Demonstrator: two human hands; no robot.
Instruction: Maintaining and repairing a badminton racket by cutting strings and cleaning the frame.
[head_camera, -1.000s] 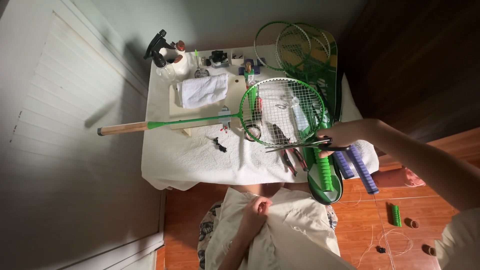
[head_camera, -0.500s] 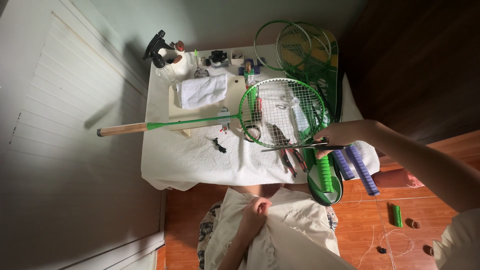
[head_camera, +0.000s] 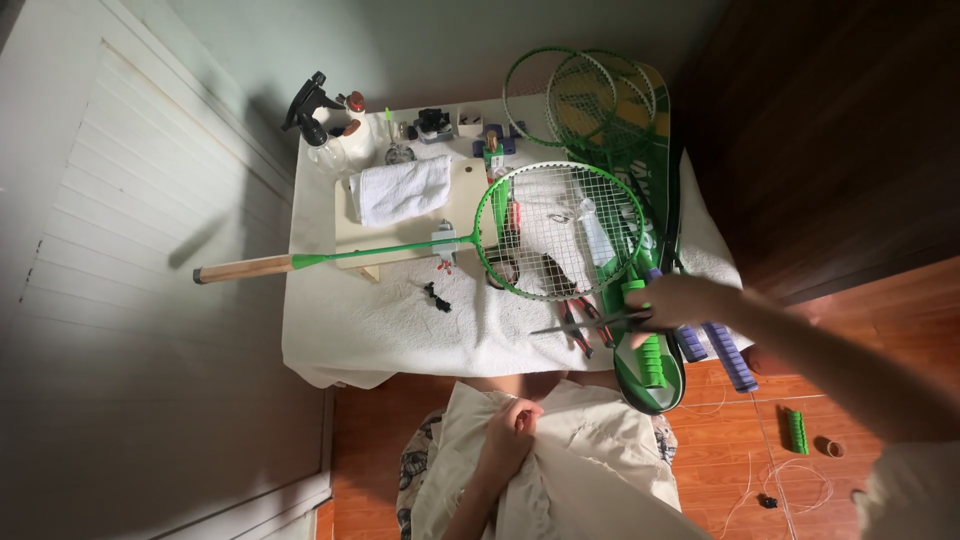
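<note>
The right hand (head_camera: 675, 300) gripped scissors (head_camera: 590, 322) at the racket's (head_camera: 555, 232) five o'clock; the left hand (head_camera: 512, 425) lay clenched on the lap.

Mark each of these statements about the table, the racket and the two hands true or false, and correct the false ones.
1. The right hand holds scissors at the table edge. True.
2. The left hand grips the racket handle. False: it rests on the cloth in the lap, and the racket lies on the table.
3. A white towel lies on the table. True.
4. The racket frame is red. False: it is green.
5. More rackets lie at the far end. True.
</note>
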